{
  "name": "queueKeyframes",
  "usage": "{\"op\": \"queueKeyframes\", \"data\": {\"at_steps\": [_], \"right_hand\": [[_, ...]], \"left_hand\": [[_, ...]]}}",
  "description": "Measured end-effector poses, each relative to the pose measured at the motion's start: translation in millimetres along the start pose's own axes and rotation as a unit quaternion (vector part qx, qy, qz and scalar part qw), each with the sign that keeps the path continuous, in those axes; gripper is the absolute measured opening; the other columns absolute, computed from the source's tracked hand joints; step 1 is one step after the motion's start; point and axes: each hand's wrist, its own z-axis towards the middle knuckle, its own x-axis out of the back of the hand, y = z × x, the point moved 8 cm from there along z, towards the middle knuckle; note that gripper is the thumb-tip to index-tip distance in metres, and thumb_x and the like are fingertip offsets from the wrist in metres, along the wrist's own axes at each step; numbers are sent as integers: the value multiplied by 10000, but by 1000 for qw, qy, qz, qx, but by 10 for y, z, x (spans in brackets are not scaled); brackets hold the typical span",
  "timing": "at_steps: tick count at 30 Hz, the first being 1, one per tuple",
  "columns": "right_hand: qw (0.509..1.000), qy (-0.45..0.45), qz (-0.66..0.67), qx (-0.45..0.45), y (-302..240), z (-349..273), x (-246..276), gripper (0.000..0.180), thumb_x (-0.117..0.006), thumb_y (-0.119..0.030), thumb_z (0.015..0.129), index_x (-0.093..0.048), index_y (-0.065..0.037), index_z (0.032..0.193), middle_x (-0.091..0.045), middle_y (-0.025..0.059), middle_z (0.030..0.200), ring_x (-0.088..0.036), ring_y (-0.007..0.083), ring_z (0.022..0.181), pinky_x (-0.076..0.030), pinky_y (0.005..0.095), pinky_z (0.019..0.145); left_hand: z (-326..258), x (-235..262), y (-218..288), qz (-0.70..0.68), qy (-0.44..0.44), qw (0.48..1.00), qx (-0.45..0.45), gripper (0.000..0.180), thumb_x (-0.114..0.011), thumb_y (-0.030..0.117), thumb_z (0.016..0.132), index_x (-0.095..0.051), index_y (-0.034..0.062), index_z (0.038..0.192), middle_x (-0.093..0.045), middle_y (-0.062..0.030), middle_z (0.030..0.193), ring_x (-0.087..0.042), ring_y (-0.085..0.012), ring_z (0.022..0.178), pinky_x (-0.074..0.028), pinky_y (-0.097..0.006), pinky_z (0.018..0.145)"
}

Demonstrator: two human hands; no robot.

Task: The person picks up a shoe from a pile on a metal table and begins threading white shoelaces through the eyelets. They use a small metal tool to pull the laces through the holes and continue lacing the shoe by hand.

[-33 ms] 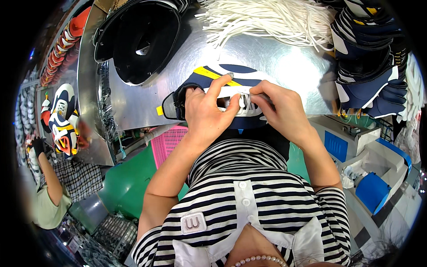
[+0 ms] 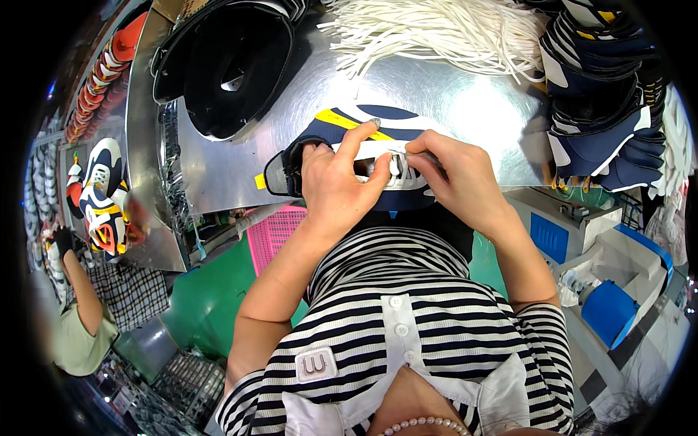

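Observation:
A navy, white and yellow shoe upper (image 2: 385, 112) lies on its side at the near edge of the metal table, its dark collar toward the left. My left hand (image 2: 336, 180) grips it around the lacing opening, thumb on the near side and index finger on the far side; its other fingers are partly hidden at the collar. White shoelace (image 2: 395, 167) crosses the opening in short rows. At the right end of the lacing, my right hand (image 2: 465, 176) is closed, thumb and index finger pinched at the far eyelet edge. What they pinch looks like the lace, mostly covered by the fingertips.
A heap of loose white laces (image 2: 436, 33) lies at the back of the table (image 2: 291, 171). Stacked navy uppers (image 2: 600, 138) stand on the right, a black bin-like container (image 2: 233, 65) on the left. Below are a pink basket (image 2: 273, 236) and, at far left, another person's arm (image 2: 83, 291).
My right fingertips have shifted very slightly left along the eyelet edge. My left hand and the shoe upper stay where they were.

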Motion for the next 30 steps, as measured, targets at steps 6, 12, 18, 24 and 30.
{"op": "queueKeyframes", "data": {"at_steps": [6,12,18,24,30], "right_hand": [[995,19,87,-42,104,-74,24,93,-650,-139,897,-603,-61,917,-666,118,753,-643,325,666,-478,407,579],[1000,7,8,-4,32,-44,26,96,-653,-130,895,-600,-53,918,-666,115,756,-644,318,664,-478,398,580],[999,12,-15,40,-73,-57,57,80,-659,-90,890,-610,-39,929,-658,128,752,-640,316,662,-478,370,577],[999,30,26,18,-27,-176,92,87,-658,-96,891,-611,-34,930,-663,131,756,-647,315,660,-486,373,584],[999,19,-15,20,-31,-148,29,120,-644,-158,889,-587,-52,898,-665,134,725,-662,331,678,-497,429,580]], "left_hand": [[26,-5,9,-7,-1,1000,10,380,-766,259,769,-675,135,1117,-644,-99,661,-572,-303,627,-449,-407,736],[-2,-30,26,14,-24,1000,2,388,-762,254,785,-670,94,1126,-681,-144,748,-592,-321,645,-449,-413,771],[-39,-10,87,20,-21,1000,-2,384,-764,244,799,-665,70,1127,-689,-148,748,-593,-309,625,-446,-402,760],[-72,-1,85,16,-35,999,11,396,-776,195,810,-659,59,1163,-740,-103,897,-590,-253,775,-442,-343,747],[-104,19,162,44,-21,999,-20,399,-772,180,809,-657,54,1169,-729,-118,895,-597,-267,765,-444,-359,737]]}}
